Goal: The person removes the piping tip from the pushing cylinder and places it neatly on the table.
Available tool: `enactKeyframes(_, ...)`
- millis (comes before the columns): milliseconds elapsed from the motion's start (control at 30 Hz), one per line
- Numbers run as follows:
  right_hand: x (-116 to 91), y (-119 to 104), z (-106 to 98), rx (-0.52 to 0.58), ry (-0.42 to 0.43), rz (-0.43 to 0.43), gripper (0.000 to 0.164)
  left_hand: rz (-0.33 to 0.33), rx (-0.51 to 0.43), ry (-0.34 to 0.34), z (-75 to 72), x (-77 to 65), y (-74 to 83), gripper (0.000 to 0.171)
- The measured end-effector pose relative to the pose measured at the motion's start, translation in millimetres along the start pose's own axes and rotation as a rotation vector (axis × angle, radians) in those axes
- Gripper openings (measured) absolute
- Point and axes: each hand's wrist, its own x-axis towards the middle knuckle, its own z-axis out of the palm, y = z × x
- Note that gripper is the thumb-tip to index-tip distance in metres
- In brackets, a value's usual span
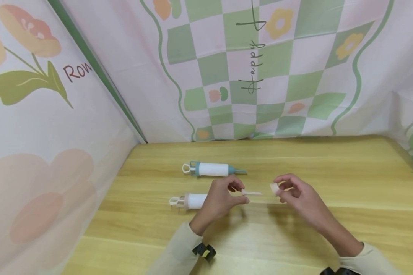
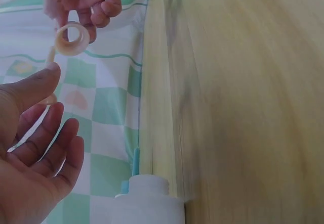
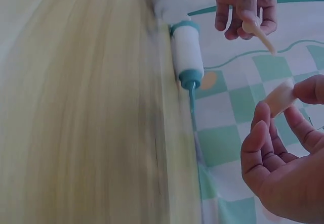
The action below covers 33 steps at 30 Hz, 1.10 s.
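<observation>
My left hand [image 1: 221, 200] pinches a slim beige nozzle [image 1: 253, 193] by its wider base, its thin tip pointing right. In the right wrist view, the nozzle [image 3: 263, 37] looks slightly bent. Between thumb and fingers, my right hand [image 1: 304, 200] holds a beige screw ring [image 1: 274, 189]. The ring [image 2: 73, 51] has an open centre in the left wrist view and stands apart from the nozzle. Below my left hand lies a white syringe-like tube [image 1: 196, 201] with a beige handle end, partly hidden. The left wrist view shows a white threaded neck [image 2: 151, 183].
Beyond my left hand, a second white tube [image 1: 213, 169] with teal ends and a thin teal nozzle [image 1: 241, 172] lies on the wooden table [image 1: 151, 233]. A patterned cloth [image 1: 261, 95] hangs along the back edge, and another cloth [image 1: 99, 122] stands at the left.
</observation>
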Motion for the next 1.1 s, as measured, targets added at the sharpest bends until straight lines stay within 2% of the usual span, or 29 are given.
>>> enactKeyframes(133, 1, 3, -6, -0.163, 0.028, -0.040, 0.028, 0.009, -0.001, -0.012, 2.6, 4.2, -0.4, 0.027)
enactKeyframes(333, 3, 7, -11, -0.439, 0.088, -0.212, 0.028, -0.009, 0.028, -0.046, 7.7, 11.4, -1.3, 0.027)
enactKeyframes(433, 5, 8, -15, -0.532, 0.088, -0.234, 0.031, -0.027, 0.050, -0.075, 10.4, 16.0, -1.1, 0.027)
enactKeyframes(733, 9, 14, -31, -0.596, 0.071, -0.200, 0.034, -0.029, 0.128, -0.128, 18.4, 32.1, 4.5, 0.032)
enactKeyframes(1000, 11, 19, -38, -0.636, 0.023, -0.197, 0.027, -0.053, 0.180, -0.187, 26.9, 42.1, 7.9, 0.030)
enactKeyframes(1100, 10, 24, -39, -0.634, -0.002, -0.164, 0.027, -0.050, 0.219, -0.188, 33.4, 44.2, 8.4, 0.031)
